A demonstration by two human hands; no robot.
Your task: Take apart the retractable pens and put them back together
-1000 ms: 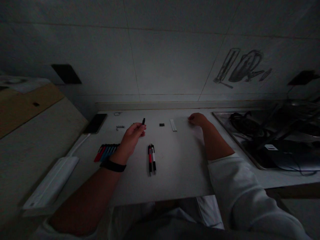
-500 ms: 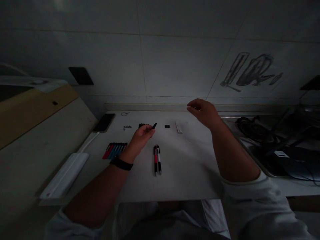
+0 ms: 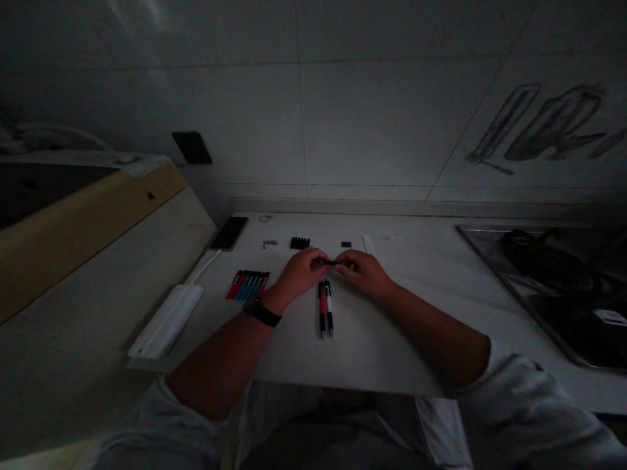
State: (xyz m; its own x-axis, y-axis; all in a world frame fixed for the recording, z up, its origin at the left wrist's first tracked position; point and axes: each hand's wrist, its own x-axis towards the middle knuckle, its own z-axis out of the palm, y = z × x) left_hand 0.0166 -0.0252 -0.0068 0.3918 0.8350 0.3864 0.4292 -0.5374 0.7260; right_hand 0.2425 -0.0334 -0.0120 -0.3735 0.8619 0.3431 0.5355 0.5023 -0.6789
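Note:
My left hand (image 3: 300, 271) and my right hand (image 3: 365, 272) meet over the middle of the white table (image 3: 421, 307). Both pinch the ends of a small black pen part (image 3: 329, 263) held level between them. Just below the hands lie two finished pens (image 3: 326, 308), one red and one white, side by side. A row of red and blue pen barrels (image 3: 247, 284) lies to the left of my left hand. My left wrist wears a black band.
Farther back are a clump of black grips (image 3: 299, 243), small springs (image 3: 269, 243), a tiny black piece (image 3: 345, 244) and a white strip (image 3: 368, 244). A phone (image 3: 229, 233) and a white charger block (image 3: 165, 321) lie at the left. A dark tray of cables (image 3: 553, 274) sits right.
My right hand came back from the far side of the table to meet my left hand at the black part. The camera view shifted leftwards.

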